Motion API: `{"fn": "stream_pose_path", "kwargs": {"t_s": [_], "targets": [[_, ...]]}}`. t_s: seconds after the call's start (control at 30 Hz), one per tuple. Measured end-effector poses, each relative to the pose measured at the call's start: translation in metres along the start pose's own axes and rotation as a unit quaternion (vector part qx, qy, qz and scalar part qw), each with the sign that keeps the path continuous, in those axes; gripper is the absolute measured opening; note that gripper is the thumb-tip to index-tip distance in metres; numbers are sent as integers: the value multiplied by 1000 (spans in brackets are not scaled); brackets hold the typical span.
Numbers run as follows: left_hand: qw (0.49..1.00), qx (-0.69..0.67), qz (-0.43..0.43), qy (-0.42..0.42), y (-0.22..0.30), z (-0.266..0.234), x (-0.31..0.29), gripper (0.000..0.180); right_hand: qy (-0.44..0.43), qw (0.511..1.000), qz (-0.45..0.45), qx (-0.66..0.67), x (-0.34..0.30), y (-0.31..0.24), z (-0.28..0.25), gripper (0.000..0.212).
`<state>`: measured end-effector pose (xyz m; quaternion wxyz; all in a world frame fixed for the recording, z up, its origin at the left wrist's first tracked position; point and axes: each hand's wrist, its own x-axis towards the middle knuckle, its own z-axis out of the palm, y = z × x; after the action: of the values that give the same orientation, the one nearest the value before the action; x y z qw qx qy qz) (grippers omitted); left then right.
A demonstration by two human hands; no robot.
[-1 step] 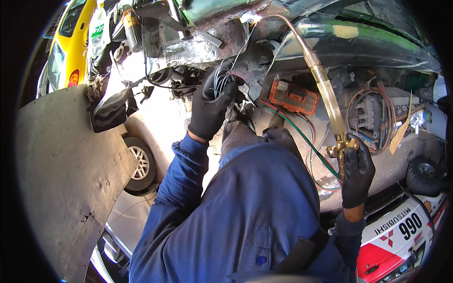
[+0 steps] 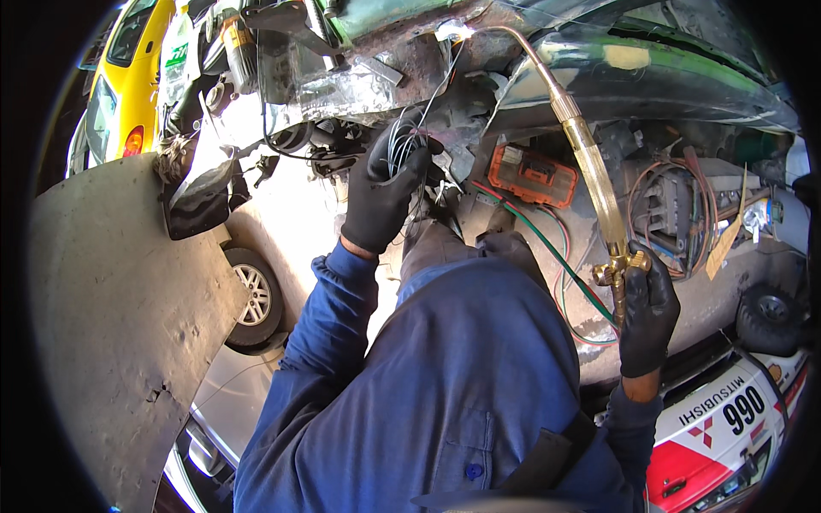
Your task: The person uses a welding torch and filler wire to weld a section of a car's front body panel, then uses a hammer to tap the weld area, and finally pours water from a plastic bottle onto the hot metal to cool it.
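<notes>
My left hand (image 2: 382, 192), in a black glove, is closed around a loose coil of thin metal wire (image 2: 402, 147). One strand runs up from the coil to a bright white glow (image 2: 454, 32) at the rusty car body (image 2: 416, 60). Over on the right, my gloved right hand (image 2: 648, 316) grips the lower end of a brass gas torch (image 2: 594, 175) by its valves. The torch's curved tip reaches up and left to that glow, which washes out the spot where tip, wire and metal meet. Red and green hoses (image 2: 556, 255) trail from the torch's base.
An orange case (image 2: 532, 175) lies on the floor beyond my feet. A green-and-grey car panel (image 2: 633, 85) spans the far right. Coiled hoses (image 2: 705, 205) drape a metal engine part. A large flat sheet (image 2: 120, 316) stands at left, near a wheel (image 2: 254, 295) and a yellow car (image 2: 128, 77).
</notes>
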<state>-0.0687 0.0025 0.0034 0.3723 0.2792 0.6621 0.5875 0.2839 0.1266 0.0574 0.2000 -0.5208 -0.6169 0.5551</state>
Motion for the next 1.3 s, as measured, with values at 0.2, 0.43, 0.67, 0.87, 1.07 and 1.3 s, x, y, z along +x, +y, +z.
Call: {"fn": "stream_pose_path", "kwargs": {"t_s": [0.2, 0.43, 0.67, 0.87, 1.07, 1.3], "targets": [[1000, -3, 25, -9, -5, -3, 10, 52, 4, 1000, 1, 11, 7, 2, 4, 40], [1000, -12, 19, -12, -4, -3, 11, 52, 3, 1000, -7, 18, 7, 2, 6, 43], [1000, -19, 12, 14, -3, -2, 7, 50, -3, 1000, 4, 17, 7, 1, 5, 44], [998, -62, -12, 13, -2, -6, 3, 52, -9, 1000, 15, 26, 5, 0, 4, 46], [999, -45, -9, 10, -5, -6, 4, 52, -12, 999, 28, 32, 6, 1, 4, 46], [999, -35, -1, 10, -5, -4, 6, 50, -4, 999, 31, 44, 7, 2, 7, 43]]}}
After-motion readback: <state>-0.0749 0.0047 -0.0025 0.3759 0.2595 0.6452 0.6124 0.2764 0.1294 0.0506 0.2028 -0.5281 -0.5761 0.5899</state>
